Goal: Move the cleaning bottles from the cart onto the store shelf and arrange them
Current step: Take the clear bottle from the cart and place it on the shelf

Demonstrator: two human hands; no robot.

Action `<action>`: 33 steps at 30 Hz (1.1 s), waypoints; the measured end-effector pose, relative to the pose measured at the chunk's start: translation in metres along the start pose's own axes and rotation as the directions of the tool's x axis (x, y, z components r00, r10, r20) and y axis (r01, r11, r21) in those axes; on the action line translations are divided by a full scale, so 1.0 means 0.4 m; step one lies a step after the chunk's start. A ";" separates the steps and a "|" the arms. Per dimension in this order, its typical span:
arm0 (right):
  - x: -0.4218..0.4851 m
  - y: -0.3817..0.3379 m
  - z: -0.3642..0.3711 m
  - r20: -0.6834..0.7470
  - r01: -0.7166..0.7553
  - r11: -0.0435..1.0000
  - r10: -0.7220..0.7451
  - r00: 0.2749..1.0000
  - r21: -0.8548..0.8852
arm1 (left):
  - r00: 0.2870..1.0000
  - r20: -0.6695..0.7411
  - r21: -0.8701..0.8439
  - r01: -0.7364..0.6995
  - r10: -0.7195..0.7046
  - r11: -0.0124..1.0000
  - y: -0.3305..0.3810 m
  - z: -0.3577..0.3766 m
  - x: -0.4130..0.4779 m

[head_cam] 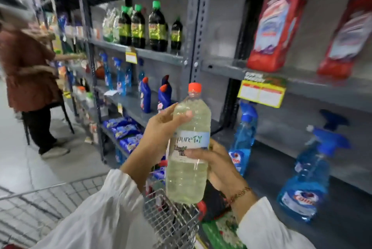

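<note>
Grey steel shelving (pixel 193 33) fills the space behind and to both sides of the two hands, its perforated upright rising just beyond the held bottle's cap. Wire mesh of the cart (pixel 171 218) sits directly below the hands, its rim corner under the bottle's base. Beyond the left grip, far down the aisle, a person in a rust-coloured top (pixel 28 71) stands at the shelves, blurred. Up and to the right of the grip, two red bottles (pixel 277 21) stand on an upper shelf, with a yellow price tag (pixel 261 92) hanging from the shelf edge beneath them. Right of the right hand, blue spray bottles (pixel 308 174) stand on a lower shelf, the nearest one just beside the fingers. Above and left of the cap are dark bottles with green caps (pixel 138 27), and lower down blue angled-neck bottles (pixel 146 95).

Between the hands, held upright above the cart, is the clear bottle (pixel 188 148) of pale yellowish liquid with a red-orange cap and a pale label. The left hand (pixel 161 134) wraps its upper body from the left, thumb on the front. The right hand (pixel 217 166) clasps its middle from the right, fingers across the label.
</note>
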State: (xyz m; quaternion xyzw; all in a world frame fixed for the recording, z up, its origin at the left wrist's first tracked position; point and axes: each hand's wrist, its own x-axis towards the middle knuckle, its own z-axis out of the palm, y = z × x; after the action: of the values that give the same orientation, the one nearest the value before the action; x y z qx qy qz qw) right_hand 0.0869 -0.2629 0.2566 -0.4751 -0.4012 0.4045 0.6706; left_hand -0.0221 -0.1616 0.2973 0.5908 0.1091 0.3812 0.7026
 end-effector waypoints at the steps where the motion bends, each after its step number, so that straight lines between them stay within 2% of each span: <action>1: -0.018 -0.035 -0.008 -0.014 0.030 1.000 -0.030 0.999 0.005 | 0.999 0.045 -0.034 -0.003 0.004 0.999 0.022 0.026 -0.008; 4: -0.072 -0.138 -0.036 -0.019 0.112 0.994 -0.112 0.993 -0.002 | 0.990 0.141 -0.091 0.015 -0.003 0.996 0.085 0.118 -0.027; 9: -0.161 -0.283 -0.093 -0.019 0.226 0.973 -0.227 0.974 -0.040 | 0.982 0.174 -0.124 -0.053 0.074 0.991 0.165 0.272 -0.036; 13: -0.225 -0.361 -0.140 -0.034 0.289 0.953 -0.293 0.955 -0.095 | 0.975 0.207 -0.144 -0.047 0.076 0.988 0.198 0.374 -0.042; 17: -0.275 -0.417 -0.184 -0.088 0.331 0.934 -0.344 0.935 -0.133 | 0.954 0.282 -0.175 -0.054 0.103 0.983 0.216 0.461 -0.040; 20: -0.317 -0.472 -0.228 -0.147 0.369 0.917 -0.389 0.909 -0.151 | 0.928 0.349 -0.130 -0.089 0.130 0.988 0.234 0.543 -0.027; 23: -0.362 -0.542 -0.275 -0.220 0.412 0.887 -0.453 0.864 -0.209 | 0.895 0.426 -0.035 -0.132 0.135 0.991 0.262 0.627 -0.008; 26: -0.412 -0.624 -0.329 -0.285 0.444 0.840 -0.529 0.800 -0.312 | 0.825 0.539 0.030 -0.221 0.170 0.975 0.295 0.733 0.004; 30: -0.489 -0.718 -0.412 -0.317 0.492 0.792 -0.601 0.734 -0.362 | 0.809 0.537 0.009 -0.288 0.238 0.958 0.329 0.906 0.018; 33: -0.545 -0.769 -0.480 -0.378 0.518 0.747 -0.660 0.649 -0.416 | 0.788 0.569 -0.004 -0.282 0.235 0.959 0.340 1.033 0.035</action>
State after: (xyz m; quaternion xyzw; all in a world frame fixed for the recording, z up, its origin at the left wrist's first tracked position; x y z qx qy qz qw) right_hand 0.2370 -0.5923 0.4754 -0.4917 -0.3968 -0.0353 0.7743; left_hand 0.1817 -0.4595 0.5408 0.7141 -0.1699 0.2773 0.6199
